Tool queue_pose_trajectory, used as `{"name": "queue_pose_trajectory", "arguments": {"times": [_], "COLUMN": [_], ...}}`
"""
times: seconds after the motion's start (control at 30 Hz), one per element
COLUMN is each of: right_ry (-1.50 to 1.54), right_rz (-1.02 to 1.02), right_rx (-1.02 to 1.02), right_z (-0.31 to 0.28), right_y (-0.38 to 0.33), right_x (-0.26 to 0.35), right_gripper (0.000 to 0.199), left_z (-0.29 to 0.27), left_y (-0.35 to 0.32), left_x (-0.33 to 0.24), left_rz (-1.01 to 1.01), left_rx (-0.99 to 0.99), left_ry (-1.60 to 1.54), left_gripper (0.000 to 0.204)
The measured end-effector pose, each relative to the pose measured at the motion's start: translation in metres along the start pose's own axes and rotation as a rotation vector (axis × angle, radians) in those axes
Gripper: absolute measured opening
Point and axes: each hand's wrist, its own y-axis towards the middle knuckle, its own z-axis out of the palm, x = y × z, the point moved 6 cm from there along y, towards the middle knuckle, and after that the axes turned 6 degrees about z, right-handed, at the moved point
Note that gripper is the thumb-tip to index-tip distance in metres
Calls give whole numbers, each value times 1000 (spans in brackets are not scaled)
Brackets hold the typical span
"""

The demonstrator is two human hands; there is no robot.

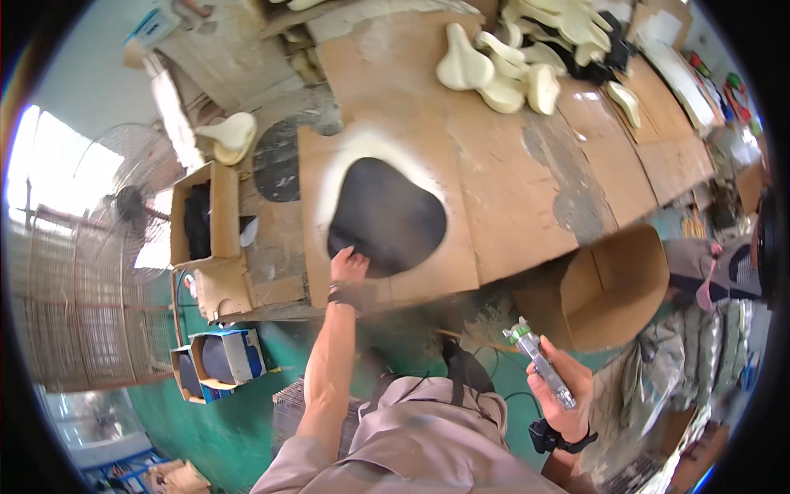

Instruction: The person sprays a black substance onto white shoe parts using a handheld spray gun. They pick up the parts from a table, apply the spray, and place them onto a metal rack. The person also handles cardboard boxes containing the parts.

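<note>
A black saddle-shaped cover piece (391,214) lies flat on a cardboard sheet, within a whitish overspray halo. My left hand (350,265) is at its near left edge, fingers bent closed on the rim; the fingertips are partly hard to make out. Off the table's front edge, my right hand (568,387) is wrapped round a grey metal spray gun (545,362) with a green ring near its tip. The gun's tip points up and to the left, apart from the black piece. Both wrists wear dark bands.
Cream foam bicycle saddles (463,62) are heaped at the back right; another foam saddle (233,132) sits at the left. A cardboard box (222,210) with dark pieces stands on the table's left. An open carton (613,284) is beside the front edge. A caged fan (127,202) stands left.
</note>
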Motion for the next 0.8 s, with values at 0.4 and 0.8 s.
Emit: {"name": "queue_pose_trajectory", "arguments": {"times": [0.4, 0.8], "right_ry": [-72, -418], "right_rz": [-51, -352], "right_rx": [338, 969], "right_z": [76, 289], "right_y": [-5, 9], "right_x": [30, -134], "right_gripper": [37, 52], "left_z": [237, -22], "left_y": [-206, -453], "left_x": [-148, -129], "left_rz": [621, 1049], "left_rx": [340, -237], "left_ry": [-462, -709], "left_gripper": [34, 47]}}
